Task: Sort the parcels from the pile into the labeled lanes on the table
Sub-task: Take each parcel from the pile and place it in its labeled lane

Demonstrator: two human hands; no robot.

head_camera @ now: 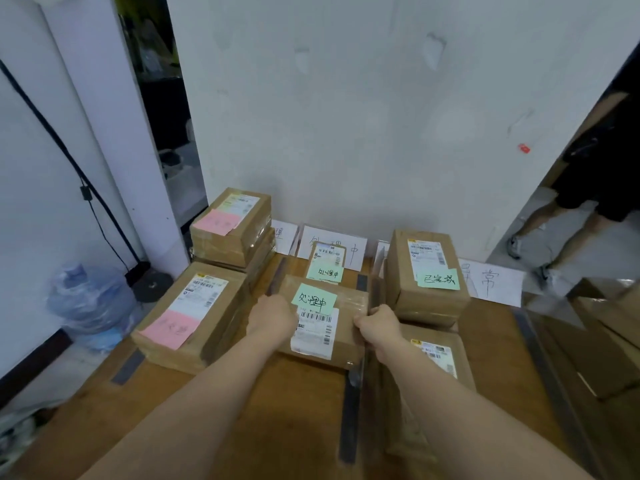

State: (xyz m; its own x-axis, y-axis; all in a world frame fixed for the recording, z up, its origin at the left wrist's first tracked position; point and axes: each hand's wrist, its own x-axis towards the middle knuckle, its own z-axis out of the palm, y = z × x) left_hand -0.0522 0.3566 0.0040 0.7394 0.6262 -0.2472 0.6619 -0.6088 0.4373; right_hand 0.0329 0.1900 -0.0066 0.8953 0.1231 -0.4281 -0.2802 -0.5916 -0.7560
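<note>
**Hands.** The left hand [273, 317] clasps the left edge of the parcel [346, 329], fingers curled over its top. The right hand [379, 322] grips the opposite edge. Both are closed on the same box.

**Parcel.** It is a brown cardboard box with a printed shipping label [313, 336] and a green note [314, 299] on its top face. It sits low in the middle lane [311, 410], between two dark tape strips [349, 420]. Whether it is resting on the wood or just above it cannot be determined.

**Handling, assessed.**
- The box looks stiff and square, and probably of modest weight.
- The clear packing tape on its top is likely slick.
- Bare cardboard on opposite sides gives the soundest hold.
- The note looks lightly stuck and could peel if rubbed.

**Surface.** The wooden table [495, 341] is divided into lanes by tape.
- A smaller box [327, 263] with a green note lies behind the parcel, below a handwritten paper sign [356, 245].
- Boxes with pink notes [194, 313] occupy the left lane.
- A stack with a green note [427, 271] stands just right of the parcel.

**Room.** A white wall [381, 116] backs the table. A water bottle [90, 299] sits on the floor at left. Another person's legs [571, 223] are visible at right.
</note>
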